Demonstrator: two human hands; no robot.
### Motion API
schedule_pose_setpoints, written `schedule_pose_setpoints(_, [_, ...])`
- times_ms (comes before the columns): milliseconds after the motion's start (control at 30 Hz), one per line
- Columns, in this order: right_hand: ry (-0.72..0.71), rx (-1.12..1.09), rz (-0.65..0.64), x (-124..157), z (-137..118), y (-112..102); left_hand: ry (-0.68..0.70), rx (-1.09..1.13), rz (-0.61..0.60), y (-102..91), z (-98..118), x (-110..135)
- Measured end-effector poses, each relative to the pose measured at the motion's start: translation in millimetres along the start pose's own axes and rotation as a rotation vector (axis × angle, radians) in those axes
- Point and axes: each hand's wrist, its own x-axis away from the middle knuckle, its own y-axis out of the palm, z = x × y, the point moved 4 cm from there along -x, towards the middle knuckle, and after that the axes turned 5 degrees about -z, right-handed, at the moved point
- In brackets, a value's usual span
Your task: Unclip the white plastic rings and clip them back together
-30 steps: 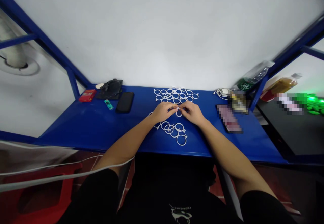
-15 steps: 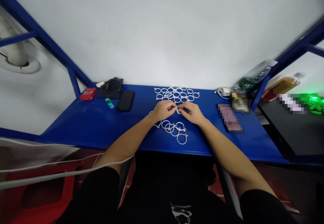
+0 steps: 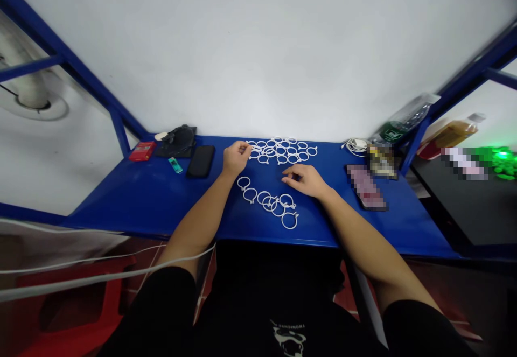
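My left hand (image 3: pixel 236 158) is closed in a pinch at the left edge of the far group of white plastic rings (image 3: pixel 304 156). A white ring shows at its fingertips, partly mixed in view with the rings behind it. My right hand (image 3: pixel 306 181) rests over the table with fingers apart and nothing in them, between the two groups. Nearer to me lies a looser row of rings (image 3: pixel 290 221), some overlapping, their small end tabs spread apart. The far rings lie flat and close together, tabs pointing various ways.
On the blue table (image 3: pixel 161 201) at left are a black phone (image 3: pixel 201 161), a small teal packet (image 3: pixel 175 165), a red box (image 3: pixel 142 151) and a black bag (image 3: pixel 177 141). At right lie a white cable (image 3: pixel 357 146), a blurred-out phone (image 3: pixel 366 187) and a plastic bottle (image 3: pixel 406 120).
My hands have come apart. The left moved away from me and left, carrying the ring to the far group; the right stayed nearly in place and let go of it.
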Motion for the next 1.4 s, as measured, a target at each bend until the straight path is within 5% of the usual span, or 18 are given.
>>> schedule_pose_setpoints(133, [0.021,0.010,-0.066,0,2,3,-0.178,-0.162,0.058,-11.2,-20,-8])
schedule_pose_setpoints(300, [0.015,0.015,-0.183,1,-3,7,-0.282,-0.354,-0.286,1.9,-21,-5])
schedule_pose_setpoints(533, [-0.003,0.018,-0.336,1,-9,15,-0.132,-0.425,-0.422,16.0,1,9])
schedule_pose_setpoints(733, [0.040,0.070,-0.298,-1,3,18,-0.030,-0.382,-0.466,24.6,2,14])
schedule_pose_setpoints(1000, [0.106,0.122,-0.241,-1,16,8,0.149,-0.213,-0.362,28.5,6,15])
schedule_pose_setpoints(1233, [0.032,-0.152,-0.420,5,14,-6,0.298,-0.179,-0.477,36.1,23,25])
schedule_pose_setpoints(1400, [0.057,-0.029,-0.338,3,16,1,0.394,-0.165,-0.526,38.2,41,37])
